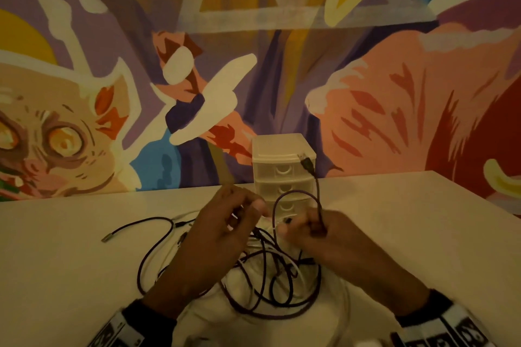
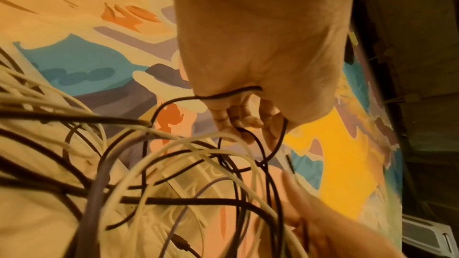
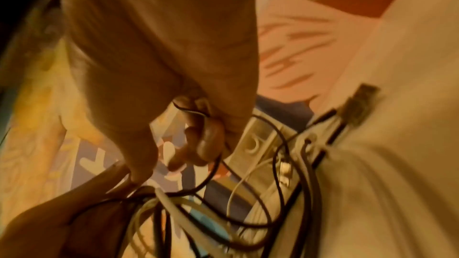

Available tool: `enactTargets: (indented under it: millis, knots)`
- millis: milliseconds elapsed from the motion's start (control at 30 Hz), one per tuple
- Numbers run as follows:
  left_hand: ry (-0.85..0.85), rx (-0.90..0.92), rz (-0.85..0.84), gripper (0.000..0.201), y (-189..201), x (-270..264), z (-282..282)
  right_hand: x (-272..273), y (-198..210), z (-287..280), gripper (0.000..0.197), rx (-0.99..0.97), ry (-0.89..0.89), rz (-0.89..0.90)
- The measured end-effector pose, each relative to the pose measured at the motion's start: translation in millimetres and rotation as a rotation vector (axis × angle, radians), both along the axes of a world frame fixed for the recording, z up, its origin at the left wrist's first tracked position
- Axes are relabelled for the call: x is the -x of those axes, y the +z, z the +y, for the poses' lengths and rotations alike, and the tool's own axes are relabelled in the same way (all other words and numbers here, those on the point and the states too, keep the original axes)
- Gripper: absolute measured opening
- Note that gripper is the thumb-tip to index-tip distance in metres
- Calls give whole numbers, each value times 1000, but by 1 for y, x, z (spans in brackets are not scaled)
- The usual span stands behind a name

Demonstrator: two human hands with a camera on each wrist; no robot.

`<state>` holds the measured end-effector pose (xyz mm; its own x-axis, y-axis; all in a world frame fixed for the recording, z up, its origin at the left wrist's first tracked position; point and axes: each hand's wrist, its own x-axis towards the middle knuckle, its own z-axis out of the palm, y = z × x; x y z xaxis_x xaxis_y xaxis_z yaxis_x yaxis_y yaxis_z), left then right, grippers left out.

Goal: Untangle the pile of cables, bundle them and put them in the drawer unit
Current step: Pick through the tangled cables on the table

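A tangle of dark purple and white cables [image 1: 267, 284] lies on the pale table [image 1: 84, 276] in front of me. Both hands are lifted into the top of the tangle. My right hand [image 1: 315, 231] grips a purple cable [image 1: 318, 197], whose USB plug [image 1: 307, 165] stands up in front of the drawer unit [image 1: 282, 149]. In the right wrist view its fingers [image 3: 198, 140] curl round dark strands. My left hand [image 1: 231, 220] has a thin dark cable across its palm and between its curled fingers [image 2: 238, 125]. All the drawers look closed.
One purple cable end with a metal plug [image 1: 107, 238] trails out to the left on the table. The small translucent drawer unit stands at the table's far edge against a painted wall [image 1: 394, 93]. Bare tabletop [image 1: 423, 220] shows to the right.
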<state>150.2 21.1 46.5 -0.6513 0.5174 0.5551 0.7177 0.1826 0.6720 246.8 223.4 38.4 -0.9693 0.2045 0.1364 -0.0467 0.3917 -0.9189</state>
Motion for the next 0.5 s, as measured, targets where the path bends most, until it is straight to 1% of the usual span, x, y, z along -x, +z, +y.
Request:
enactTargets:
  millis: [67,100,133,200,267,300,367,433,500]
  knots:
    - [5,-78,-88,10,-1,-1,2,1,-5,-5,34,28,81,-126]
    - [-12,-99,-152,11,-3,-1,2,0,-6,-6,35,31,107,-160]
    - [-37,-104,-220,18,-4,0,1,-1,-6,-5,35,13,123,-172]
    - [-99,-82,-356,33,-4,1,-2,-2,-5,-1,33,-29,146,-156]
    - [-159,-26,-409,38,-5,5,-5,-3,-3,3,28,-32,109,-85]
    - [-151,15,-385,37,-8,8,-6,-2,-2,5,24,-20,69,-29]
    - [-67,124,-271,36,-13,12,-6,-1,1,9,15,7,5,92]
    - [19,234,-166,46,-17,15,-6,0,2,12,10,16,-49,182]
    - [-3,283,-123,57,-18,20,-8,-1,3,13,10,-9,-67,206]
